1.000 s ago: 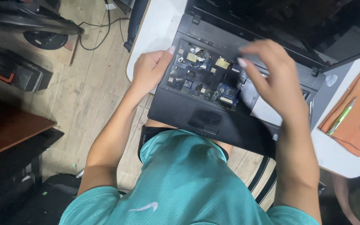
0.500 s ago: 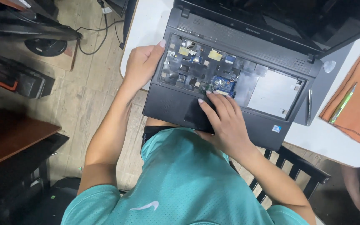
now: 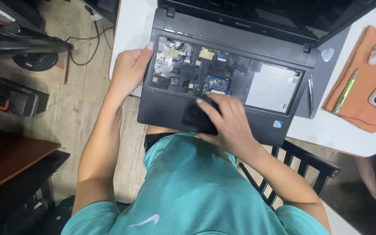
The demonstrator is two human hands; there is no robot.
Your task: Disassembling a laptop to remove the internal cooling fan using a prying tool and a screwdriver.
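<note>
Your left hand [image 3: 129, 69] grips the left edge of the opened black laptop [image 3: 223, 78] on the white table [image 3: 129, 30], while your right hand [image 3: 225, 124] presses flat, grasping nothing, on its palm rest by the exposed circuit board [image 3: 216, 83].

black laptop [image 3: 223, 65], keyboard removed, circuit boards exposed, overhanging white table edge.

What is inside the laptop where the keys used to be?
Inside the open laptop you can see small circuit boards, a blue board, chips and a silvery plate. The right hand covers part of the front, so what lies under it stays hidden.
</note>
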